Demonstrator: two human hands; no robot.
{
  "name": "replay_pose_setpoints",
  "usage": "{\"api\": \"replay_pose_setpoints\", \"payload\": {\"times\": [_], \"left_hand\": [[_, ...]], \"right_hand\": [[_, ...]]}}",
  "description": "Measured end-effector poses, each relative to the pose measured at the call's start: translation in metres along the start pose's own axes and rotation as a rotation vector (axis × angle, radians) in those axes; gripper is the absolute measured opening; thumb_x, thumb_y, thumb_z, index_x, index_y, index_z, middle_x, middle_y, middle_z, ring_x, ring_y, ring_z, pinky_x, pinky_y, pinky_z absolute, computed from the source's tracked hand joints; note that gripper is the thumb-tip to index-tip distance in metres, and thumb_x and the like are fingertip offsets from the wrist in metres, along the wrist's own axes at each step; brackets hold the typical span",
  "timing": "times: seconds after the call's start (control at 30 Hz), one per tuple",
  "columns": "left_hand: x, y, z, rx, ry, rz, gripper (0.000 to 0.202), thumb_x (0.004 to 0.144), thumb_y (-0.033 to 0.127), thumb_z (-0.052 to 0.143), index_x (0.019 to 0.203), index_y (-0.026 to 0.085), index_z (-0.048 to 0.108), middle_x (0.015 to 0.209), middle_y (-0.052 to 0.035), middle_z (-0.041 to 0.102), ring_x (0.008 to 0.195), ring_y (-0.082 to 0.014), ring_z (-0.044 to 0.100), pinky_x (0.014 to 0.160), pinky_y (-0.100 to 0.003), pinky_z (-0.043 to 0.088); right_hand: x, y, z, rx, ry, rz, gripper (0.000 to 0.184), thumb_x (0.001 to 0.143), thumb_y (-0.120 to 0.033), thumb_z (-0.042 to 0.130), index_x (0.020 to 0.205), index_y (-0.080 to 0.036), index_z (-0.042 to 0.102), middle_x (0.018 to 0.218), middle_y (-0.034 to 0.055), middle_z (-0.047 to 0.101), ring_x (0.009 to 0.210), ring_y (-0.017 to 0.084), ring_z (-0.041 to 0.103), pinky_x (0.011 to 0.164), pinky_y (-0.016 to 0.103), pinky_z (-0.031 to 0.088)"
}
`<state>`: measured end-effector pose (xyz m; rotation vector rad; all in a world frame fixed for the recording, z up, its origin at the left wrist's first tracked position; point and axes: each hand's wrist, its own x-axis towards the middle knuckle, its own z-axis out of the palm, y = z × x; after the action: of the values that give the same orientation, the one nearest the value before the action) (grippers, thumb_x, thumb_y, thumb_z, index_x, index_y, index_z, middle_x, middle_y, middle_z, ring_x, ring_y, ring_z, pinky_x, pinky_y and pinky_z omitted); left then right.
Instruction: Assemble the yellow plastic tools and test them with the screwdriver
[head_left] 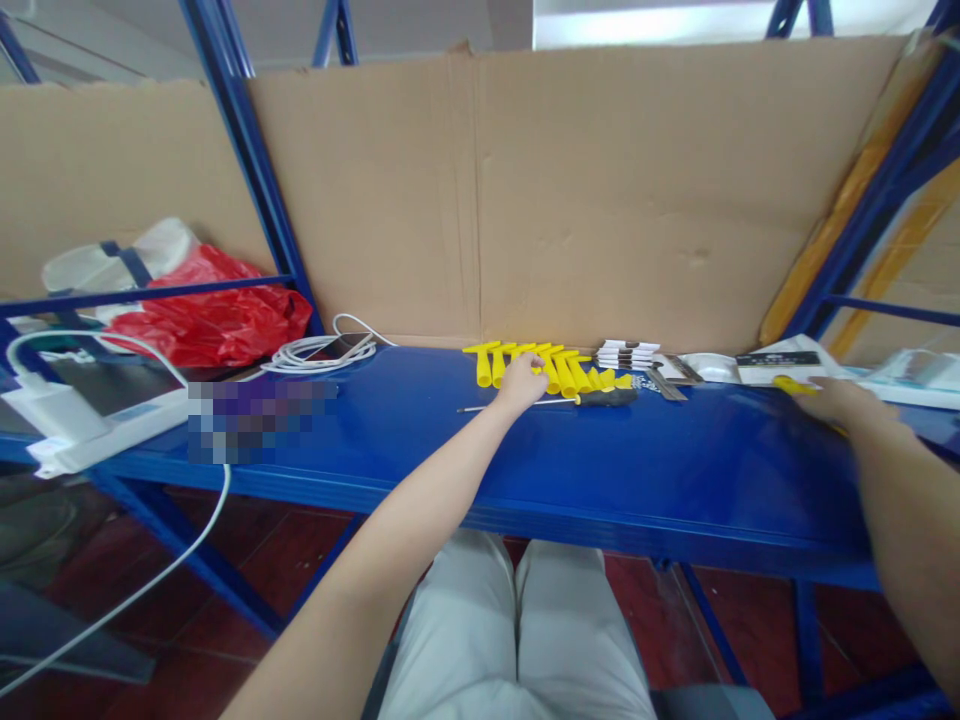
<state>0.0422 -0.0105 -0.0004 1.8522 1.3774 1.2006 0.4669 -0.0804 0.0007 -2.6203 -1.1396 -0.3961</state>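
My left hand (523,382) is closed at the row of yellow plastic handles (484,372), with a bit of yellow showing at its fingertips. Several T-shaped handles lie side by side around it. Just in front of them rests a screwdriver (606,398) with a black and yellow grip, its shaft passing by my left hand. Off to the right, my right hand (836,402), somewhat blurred, is closed around a yellow plastic piece (792,385). Between the hands lie smaller yellow pieces (607,380), flat metal blades (664,384) and a stack of small white packets (627,355).
A blue metal bench (420,440) bears everything, with cardboard (600,200) standing behind. At left are a power strip (112,430), a coiled white cable (322,352) and a red plastic bag (217,310). A white dish (711,367) sits at back right. Blue uprights (259,170) flank the bench.
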Motion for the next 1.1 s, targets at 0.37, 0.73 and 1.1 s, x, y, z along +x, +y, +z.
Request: {"api": "replay_pose_setpoints", "payload": {"times": [0.37,0.73,1.1], "left_hand": [[0.016,-0.029,-0.022,0.308,0.201,-0.294,0.019,0.083,0.023,0.060,0.101,0.023,0.065,0.130,-0.0169,0.060,0.130,-0.0377,0.046,0.105,-0.056,0.031],[0.023,-0.040,-0.028,0.273,0.244,-0.347,0.003,0.083,0.022,0.060,0.085,0.022,0.061,0.124,-0.0185,0.062,0.128,-0.0372,0.050,0.105,-0.054,0.028],[0.021,-0.032,-0.033,0.091,0.295,-0.416,0.026,0.081,0.017,0.065,0.101,0.022,0.049,0.131,-0.0211,0.059,0.127,-0.0312,0.054,0.100,-0.043,0.040]], "right_hand": [[-0.057,-0.110,-0.075,0.638,0.324,-0.139,0.041,0.086,-0.016,0.043,0.120,-0.004,0.063,0.112,0.0238,0.066,0.107,0.028,0.061,0.097,0.037,0.043],[-0.087,-0.192,-0.031,1.052,0.274,-0.587,0.027,0.079,-0.019,0.049,0.101,-0.016,0.064,0.096,0.0118,0.070,0.085,0.022,0.067,0.083,0.039,0.054],[-0.108,-0.198,-0.006,0.887,0.073,-0.829,0.032,0.077,-0.016,0.052,0.106,-0.019,0.066,0.091,0.0076,0.071,0.075,0.021,0.067,0.078,0.037,0.055]]}}
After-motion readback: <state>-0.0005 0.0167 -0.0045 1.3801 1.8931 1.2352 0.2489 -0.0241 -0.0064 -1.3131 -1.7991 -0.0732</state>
